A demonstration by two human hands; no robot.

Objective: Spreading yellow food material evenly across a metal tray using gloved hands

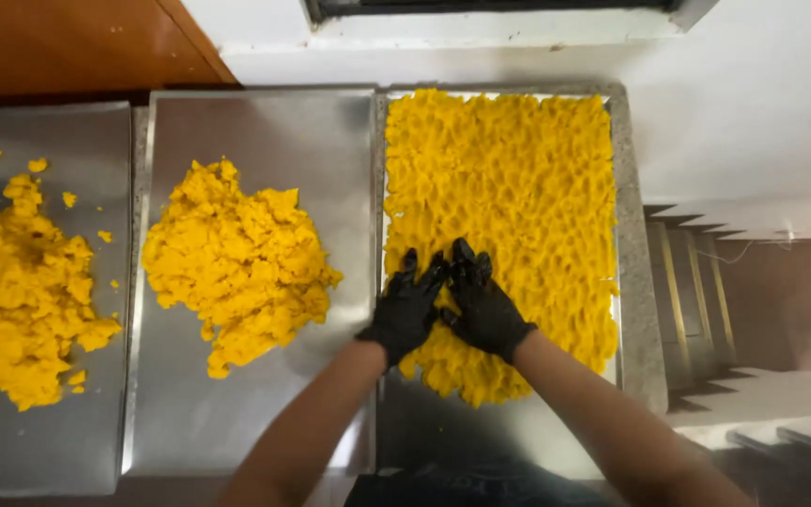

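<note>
Head view, looking straight down on three steel trays set side by side.

Both hands in black gloves, side by side and touching, fingers spread and flat. Left hand [407,305] and right hand [482,302] press palms-down into the yellow mash [509,188] on the right tray [518,441]. Neither hand clamps anything; they bear down on the soft mass.

The mash covers the right tray from 12 o'clock down past centre, surface dimpled all over with finger marks. Its near edge at 6 o'clock is ragged, with bare steel below it toward the person.

Middle tray [265,122], at 9 o'clock from the hands: a loose yellow heap [237,263], unspread. Left tray [58,441], farther toward 9 o'clock: a second heap [21,291] with stray crumbs around it.

Judgement on doing the spreading well: push with flat fingers from the thick middle toward the bare 6 o'clock strip, keep pressure even so the layer stays level, and work into corners without shoving mash over the rim.

At 3 o'clock, beyond the trays, a stairwell [753,376] drops away.
</note>
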